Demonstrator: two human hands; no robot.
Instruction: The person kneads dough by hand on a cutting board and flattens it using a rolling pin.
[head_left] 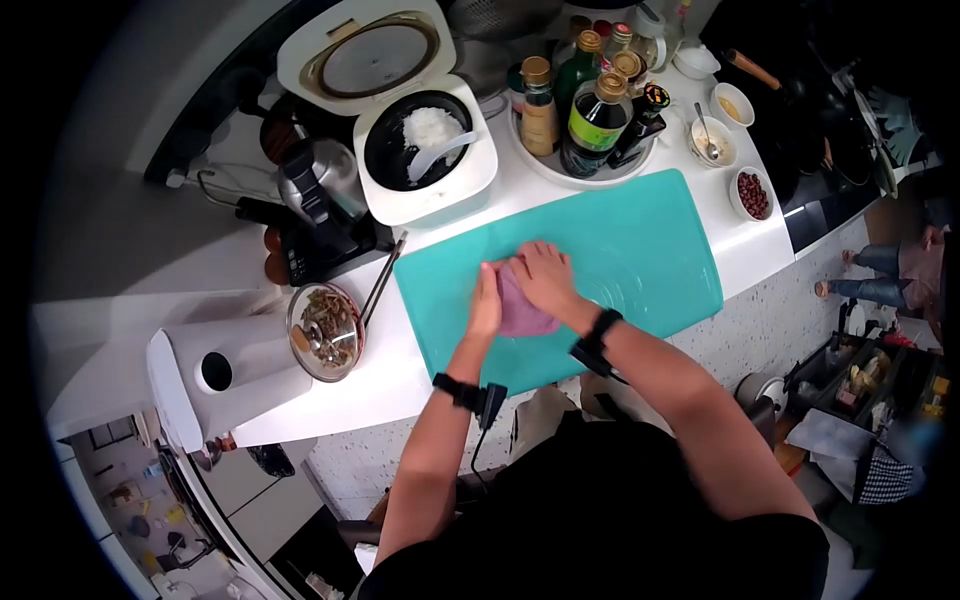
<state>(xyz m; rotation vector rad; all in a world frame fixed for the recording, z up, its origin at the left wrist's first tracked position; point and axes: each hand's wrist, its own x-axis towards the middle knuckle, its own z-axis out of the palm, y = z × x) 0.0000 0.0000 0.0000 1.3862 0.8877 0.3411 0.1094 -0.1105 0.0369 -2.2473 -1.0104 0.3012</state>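
A soft purple piece [522,305] lies on a teal mat [640,235]; I cannot tell whether it is folded cloth or dough. Along its left edge, my left hand [486,303] presses with its fingers held together. My right hand [546,280] rests over its upper right part, fingers bent down on it and close to the left fingertips. Both hands touch the piece and cover some of it. Faint curved smears show on the mat right of my right hand. Each wrist wears a black strap with a small device.
Behind the mat stand an open rice cooker [430,205] with rice and a paddle, and a round tray [590,182] of bottles. Chopsticks [385,275] and a lidded glass bowl [327,345] are left. A bowl of red beans [751,194] sits right. Another person [890,275] appears far right.
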